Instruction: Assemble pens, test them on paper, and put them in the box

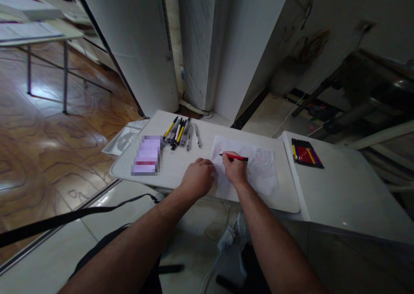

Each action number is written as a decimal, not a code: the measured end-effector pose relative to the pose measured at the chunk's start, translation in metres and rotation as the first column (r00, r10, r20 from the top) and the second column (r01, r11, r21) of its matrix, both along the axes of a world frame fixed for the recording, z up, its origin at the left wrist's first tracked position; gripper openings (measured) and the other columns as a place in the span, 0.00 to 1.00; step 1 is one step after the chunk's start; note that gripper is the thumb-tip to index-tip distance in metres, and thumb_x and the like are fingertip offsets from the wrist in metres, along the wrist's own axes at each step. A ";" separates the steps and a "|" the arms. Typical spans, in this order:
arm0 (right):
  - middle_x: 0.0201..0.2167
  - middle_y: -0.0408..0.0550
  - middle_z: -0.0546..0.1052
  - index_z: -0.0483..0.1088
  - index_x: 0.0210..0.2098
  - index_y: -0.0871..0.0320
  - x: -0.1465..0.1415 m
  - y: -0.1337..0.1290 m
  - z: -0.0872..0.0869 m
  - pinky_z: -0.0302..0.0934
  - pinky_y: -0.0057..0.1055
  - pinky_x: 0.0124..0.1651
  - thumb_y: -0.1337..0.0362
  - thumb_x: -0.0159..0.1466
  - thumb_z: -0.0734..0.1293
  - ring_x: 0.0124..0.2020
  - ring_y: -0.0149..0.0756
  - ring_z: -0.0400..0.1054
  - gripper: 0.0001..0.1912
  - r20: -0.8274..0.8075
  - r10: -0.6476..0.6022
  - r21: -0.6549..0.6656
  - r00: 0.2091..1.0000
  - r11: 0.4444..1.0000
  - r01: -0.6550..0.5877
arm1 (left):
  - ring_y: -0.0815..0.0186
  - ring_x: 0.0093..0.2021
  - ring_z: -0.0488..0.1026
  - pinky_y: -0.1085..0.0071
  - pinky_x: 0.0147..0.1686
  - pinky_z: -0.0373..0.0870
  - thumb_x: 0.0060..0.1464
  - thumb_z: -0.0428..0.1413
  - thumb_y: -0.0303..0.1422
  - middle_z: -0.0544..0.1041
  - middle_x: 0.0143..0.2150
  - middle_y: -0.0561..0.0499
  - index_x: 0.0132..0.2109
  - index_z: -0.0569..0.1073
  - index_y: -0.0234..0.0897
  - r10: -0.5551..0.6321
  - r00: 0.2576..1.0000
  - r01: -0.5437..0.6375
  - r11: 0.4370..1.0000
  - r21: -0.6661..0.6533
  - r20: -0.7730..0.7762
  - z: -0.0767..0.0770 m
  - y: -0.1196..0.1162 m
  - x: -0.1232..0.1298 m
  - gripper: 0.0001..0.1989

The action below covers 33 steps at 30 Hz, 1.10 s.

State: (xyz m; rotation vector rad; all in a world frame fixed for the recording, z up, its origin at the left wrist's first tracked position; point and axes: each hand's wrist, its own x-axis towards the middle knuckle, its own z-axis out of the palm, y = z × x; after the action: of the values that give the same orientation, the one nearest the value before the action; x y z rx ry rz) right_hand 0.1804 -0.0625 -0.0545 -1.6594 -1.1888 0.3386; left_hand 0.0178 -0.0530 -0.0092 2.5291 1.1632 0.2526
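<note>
A red pen with a black end (237,157) is in my right hand (235,169), its tip over the left part of a white sheet (265,182). Handwriting covers much of the sheet's right side, and a few reddish lines show at its upper left. My left hand (199,176) rests at the sheet's left edge with the fingers curled; whether anything is under them is hidden. Beyond it, several pens (177,132) lie in a loose pile on the small white table (168,173), with a clear pen (197,135) beside them.
A blurred-out purple phone-like object (148,155) lies at the table's left. On the white surface to the right is a pack of coloured pens (306,153). White panels stand behind the table. A power strip (226,238) with a cable is below its front edge.
</note>
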 end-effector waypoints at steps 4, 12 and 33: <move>0.31 0.48 0.81 0.76 0.43 0.58 0.001 -0.006 0.010 0.69 0.30 0.35 0.60 0.63 0.62 0.30 0.36 0.75 0.14 0.000 0.057 0.036 0.998 0.998 -0.056 | 0.57 0.52 0.69 0.63 0.55 0.66 0.50 0.56 0.27 0.78 0.48 0.46 0.44 0.80 0.40 -0.011 1.000 0.011 1.000 0.004 0.005 0.000 0.001 -0.001 0.14; 0.48 0.50 0.79 0.71 0.55 0.53 0.016 -0.022 0.035 0.68 0.37 0.51 0.73 0.62 0.57 0.46 0.38 0.75 0.25 0.224 0.228 0.043 0.948 0.969 -0.243 | 0.56 0.51 0.70 0.62 0.54 0.65 0.49 0.55 0.26 0.79 0.49 0.46 0.44 0.80 0.39 -0.001 1.000 0.001 1.000 0.030 0.014 0.000 0.006 -0.005 0.16; 0.34 0.46 0.79 0.75 0.39 0.56 0.010 -0.034 0.057 0.66 0.30 0.32 0.62 0.60 0.67 0.31 0.34 0.71 0.08 -0.129 0.060 0.148 0.990 0.988 -0.040 | 0.66 0.23 0.75 0.73 0.26 0.69 0.56 0.53 0.34 0.77 0.23 0.51 0.42 0.80 0.34 0.288 0.871 -0.020 0.830 -0.557 0.397 0.011 -0.011 0.008 0.13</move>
State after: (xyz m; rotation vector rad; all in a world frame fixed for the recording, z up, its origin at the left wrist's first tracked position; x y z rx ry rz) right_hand 0.1904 -0.0966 0.0022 -1.4603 -1.1293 0.3796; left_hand 0.0259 -0.0638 0.0019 1.7464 1.0583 0.4737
